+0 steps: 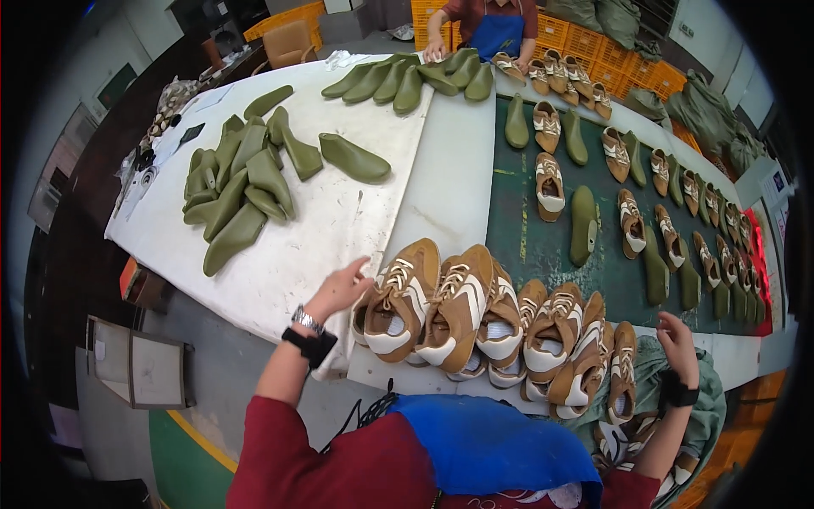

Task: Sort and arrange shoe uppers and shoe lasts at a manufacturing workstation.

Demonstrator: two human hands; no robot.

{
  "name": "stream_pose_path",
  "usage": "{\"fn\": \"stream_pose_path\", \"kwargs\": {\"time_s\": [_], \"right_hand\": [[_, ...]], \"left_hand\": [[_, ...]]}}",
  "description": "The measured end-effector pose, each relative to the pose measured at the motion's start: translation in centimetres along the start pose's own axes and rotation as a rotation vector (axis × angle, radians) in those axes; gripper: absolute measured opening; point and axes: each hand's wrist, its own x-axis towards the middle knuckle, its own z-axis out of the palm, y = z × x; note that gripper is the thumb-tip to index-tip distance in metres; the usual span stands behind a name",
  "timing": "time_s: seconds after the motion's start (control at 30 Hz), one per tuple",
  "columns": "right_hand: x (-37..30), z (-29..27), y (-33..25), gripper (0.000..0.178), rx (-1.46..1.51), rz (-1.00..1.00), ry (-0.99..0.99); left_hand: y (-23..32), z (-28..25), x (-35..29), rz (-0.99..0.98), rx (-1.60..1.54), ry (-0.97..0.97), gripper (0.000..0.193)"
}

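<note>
My left hand [339,290] is beside the leftmost brown-and-white lace-up shoe [402,297] of a pile at the table's near edge. Its fingers are apart and nothing is in them; whether they touch the shoe I cannot tell. My right hand [678,346] is raised to the right of the pile, open and without a thing in it. Closest to it in the pile is a narrow brown shoe [623,373] standing at the right end. Several more such shoes [560,335] lie stacked between my hands, toes pointing away from me.
Green shoe lasts [246,170] are heaped on a white-covered table [339,220]. On the green conveyor belt [526,246], shoes [549,187] and lasts [583,225] stand in rows. A green cloth sack [708,399] holds more shoes at lower right. Across the table, a co-worker in a blue apron [498,36] handles lasts and shoes.
</note>
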Motion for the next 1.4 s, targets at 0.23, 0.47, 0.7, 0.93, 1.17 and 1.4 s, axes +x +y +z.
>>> {"fn": "stream_pose_path", "kwargs": {"time_s": [0.23,0.47,0.7,0.93,1.17,1.4], "right_hand": [[-9.8,-0.4,8.4,0.025,0.082,0.267,0.291],[-30.5,5.4,17.4,0.018,0.161,1.063,0.481],[-47.3,10.0,17.1,0.010,0.941,1.478,0.584],[-36.7,14.5,8.7,0.018,0.361,1.468,0.549],[-39.5,20.4,13.9,0.014,0.554,1.548,0.447],[-40.6,24.6,16.3,0.014,0.738,1.543,0.327]], "left_hand": [[-5.8,-5.1,14.9,0.269,0.539,0.265,0.048],[-8.8,-9.2,30.8,0.150,0.874,0.641,0.029],[-15.2,-11.5,38.7,0.004,1.014,0.360,0.034],[-8.6,-14.0,36.7,-0.037,1.063,-0.090,0.063],[-11.7,-7.4,25.0,-0.027,-0.069,-0.205,0.070],[-8.8,-2.6,20.8,-0.068,-0.192,-0.233,0.079]]}}
